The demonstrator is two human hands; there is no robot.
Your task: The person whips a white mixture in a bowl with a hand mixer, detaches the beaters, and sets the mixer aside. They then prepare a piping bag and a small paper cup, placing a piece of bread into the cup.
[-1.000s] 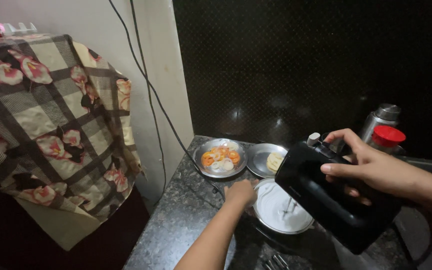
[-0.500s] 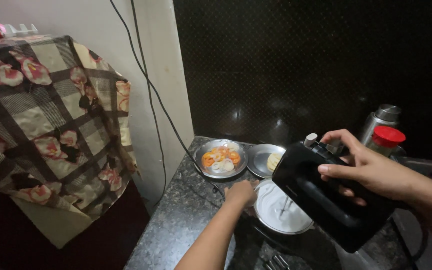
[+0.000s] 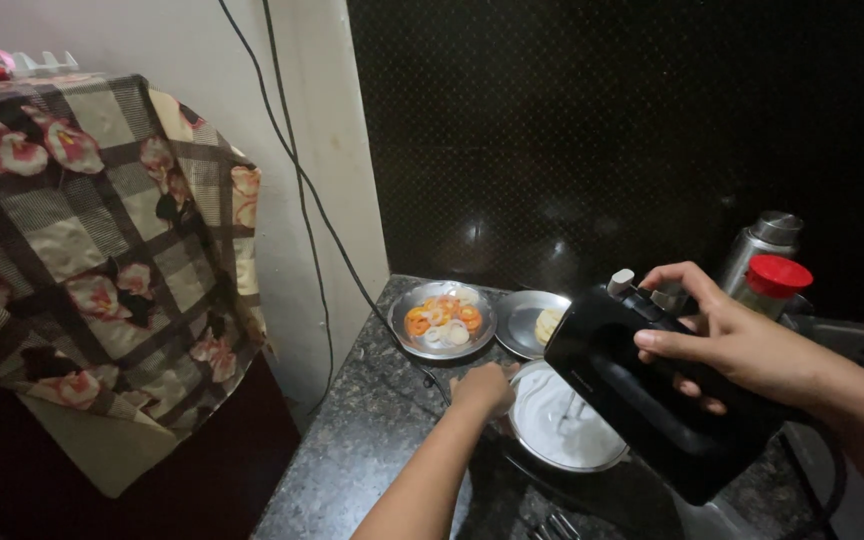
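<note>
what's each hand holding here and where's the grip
The right hand grips the black hand mixer around its top handle. The left hand holds the near-left rim of the steel bowl.

We see the right hand (image 3: 742, 340) gripping a black hand mixer (image 3: 652, 395), its beaters in a white bowl (image 3: 562, 420) that the left hand (image 3: 482, 385) steadies on the dark stone table (image 3: 372, 440).

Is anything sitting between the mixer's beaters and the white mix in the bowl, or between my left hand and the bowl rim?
Nothing visible. The beaters of the black hand mixer, held by the right hand, dip straight into the bowl. The left hand rests at its rim.
</note>
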